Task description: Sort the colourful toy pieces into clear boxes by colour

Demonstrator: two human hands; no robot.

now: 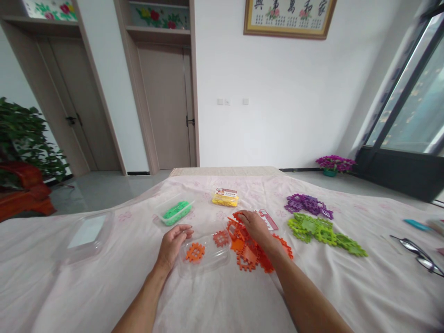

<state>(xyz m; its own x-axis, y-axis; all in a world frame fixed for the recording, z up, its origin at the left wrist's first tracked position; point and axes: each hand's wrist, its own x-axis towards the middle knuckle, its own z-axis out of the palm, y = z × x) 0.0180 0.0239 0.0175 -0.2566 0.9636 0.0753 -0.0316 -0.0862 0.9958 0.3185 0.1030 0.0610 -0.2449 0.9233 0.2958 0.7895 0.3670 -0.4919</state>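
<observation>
A creased, thin pink cloth (pixel 215 305) with faint flowers lies under everything. Midway between its left and right edges spreads a heap of orange pieces (pixel 249 254), flat plastic with toothed rims. Lime pieces (pixel 322 232) and purple pieces (pixel 305 204) lie toward the right edge, a clear box (pixel 86 236) toward the left. Beside the orange heap sits a smooth, see-through tray (pixel 208 267). The right hand (pixel 255 225) bends its fingers over the heap's far end; the left hand (pixel 173 240) curls its fingers at the tray's left edge. I cannot tell whether either grips. Beyond is a yellow pack (pixel 225 199). Inside the tray show 2 orange squares (pixel 196 253), notched, with window-like holes.
</observation>
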